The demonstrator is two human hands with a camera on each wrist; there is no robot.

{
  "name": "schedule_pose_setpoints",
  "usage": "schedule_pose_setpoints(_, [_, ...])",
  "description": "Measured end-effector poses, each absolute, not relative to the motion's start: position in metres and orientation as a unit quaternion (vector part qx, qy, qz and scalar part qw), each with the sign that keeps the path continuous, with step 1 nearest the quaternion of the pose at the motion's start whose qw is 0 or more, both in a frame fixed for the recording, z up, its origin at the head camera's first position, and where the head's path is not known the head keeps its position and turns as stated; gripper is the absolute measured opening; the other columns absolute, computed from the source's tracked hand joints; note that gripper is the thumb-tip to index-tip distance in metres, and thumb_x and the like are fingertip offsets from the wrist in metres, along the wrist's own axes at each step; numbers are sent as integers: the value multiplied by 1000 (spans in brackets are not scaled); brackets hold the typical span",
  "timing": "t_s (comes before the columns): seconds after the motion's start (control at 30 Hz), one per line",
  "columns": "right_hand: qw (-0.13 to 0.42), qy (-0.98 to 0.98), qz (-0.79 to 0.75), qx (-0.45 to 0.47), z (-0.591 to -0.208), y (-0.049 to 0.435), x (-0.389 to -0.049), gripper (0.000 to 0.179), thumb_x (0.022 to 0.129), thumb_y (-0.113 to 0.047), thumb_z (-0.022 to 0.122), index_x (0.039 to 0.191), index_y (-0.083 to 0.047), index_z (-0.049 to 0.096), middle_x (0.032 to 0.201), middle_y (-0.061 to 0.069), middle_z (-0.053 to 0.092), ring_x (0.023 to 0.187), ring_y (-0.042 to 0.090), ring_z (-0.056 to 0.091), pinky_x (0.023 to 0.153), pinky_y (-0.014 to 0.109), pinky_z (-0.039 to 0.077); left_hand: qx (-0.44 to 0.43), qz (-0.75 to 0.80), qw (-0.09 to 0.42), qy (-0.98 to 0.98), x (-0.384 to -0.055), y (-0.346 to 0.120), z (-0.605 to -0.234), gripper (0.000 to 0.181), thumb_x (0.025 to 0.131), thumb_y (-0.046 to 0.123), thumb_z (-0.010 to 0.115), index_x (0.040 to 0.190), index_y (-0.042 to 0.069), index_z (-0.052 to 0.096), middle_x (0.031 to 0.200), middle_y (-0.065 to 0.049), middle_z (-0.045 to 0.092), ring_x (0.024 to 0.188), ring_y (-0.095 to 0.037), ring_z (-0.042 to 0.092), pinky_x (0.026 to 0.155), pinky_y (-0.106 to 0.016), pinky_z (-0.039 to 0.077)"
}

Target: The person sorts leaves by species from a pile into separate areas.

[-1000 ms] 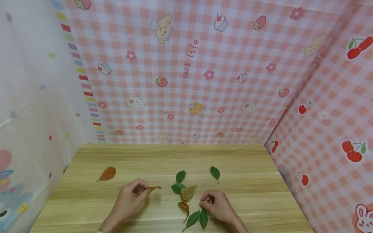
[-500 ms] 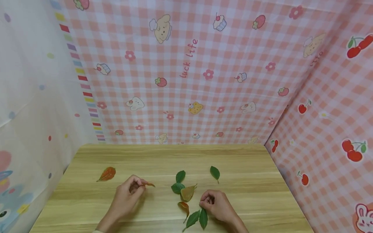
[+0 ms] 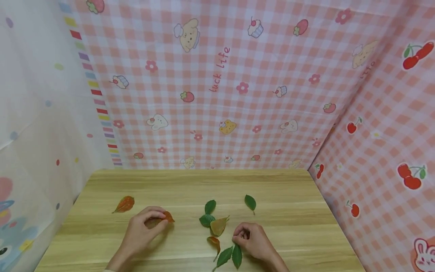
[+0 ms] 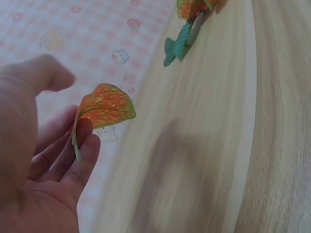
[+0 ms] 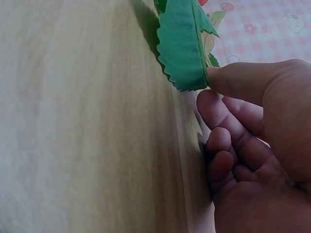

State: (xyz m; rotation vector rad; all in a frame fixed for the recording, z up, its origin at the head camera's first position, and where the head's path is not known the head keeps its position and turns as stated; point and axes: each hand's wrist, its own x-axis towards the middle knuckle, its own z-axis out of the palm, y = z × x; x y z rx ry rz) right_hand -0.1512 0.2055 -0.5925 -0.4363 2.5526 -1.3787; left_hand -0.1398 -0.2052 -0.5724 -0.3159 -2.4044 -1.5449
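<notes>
1. As I see it in the head view, the left hand (image 3: 142,230) grips an orange leaf (image 3: 168,217) at its fingertips, over the wooden surface (image 3: 176,185), while the right hand (image 3: 254,240) pinches a green leaf (image 3: 237,257) by one end.

2. Again in the head view, a second green leaf (image 3: 224,257) lies just left of the pinched one, the two nearly meeting near the right fingertips. Between the hands rest a curled leaf (image 3: 214,242), orange and brown, and, a little farther out, a yellowish leaf (image 3: 218,226) touching a serrated leaf (image 3: 205,220); just past that lies an oval leaf (image 3: 210,206), also green. Straight beyond the right hand is a lone leaf (image 3: 250,202), and beyond the left, toward its outer side, a reddish leaf (image 3: 125,204). Checked cloth (image 3: 272,64) hangs past both hands.

3. The left wrist view shows the orange leaf's mottled face and greenish edge, its stem lying against the fingers. Well apart from that hand, a group of leaves (image 4: 180,43) shows at the top.

4. From the right wrist, thumb and forefinger close on the toothed green leaf's end; the remaining fingers curl in beside them.
</notes>
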Motion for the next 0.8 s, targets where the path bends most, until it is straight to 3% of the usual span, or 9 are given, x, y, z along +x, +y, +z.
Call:
schedule_pose_setpoints(0.2, [99,866,-467,-152,-593,206,-150,9,100,-15,86,94,-17,80,80,-5,70,69,-3,54,63,16,44,-65,-532,112,-837,-140,-215,-572,13,97,2,88,96,14,86,115,-5,84,104,6,74,87,-14,64])
schedule_pose_setpoints(0.5, [102,862,-474,-151,-592,206,-151,8,101,-14,85,95,-15,80,80,-3,71,68,-3,54,63,16,44,-9,-565,76,-822,-145,-236,-571,17,99,1,85,115,4,81,120,-17,81,98,-7,79,87,-17,65])
schedule_pose_setpoints(0.8, [102,864,-470,-150,-594,205,-150,8,101,-15,86,95,-16,80,81,-4,71,69,-3,53,63,16,44,24,-543,107,-833,-150,-252,-573,23,102,5,84,123,-1,77,120,-21,80,95,6,75,85,-12,63])
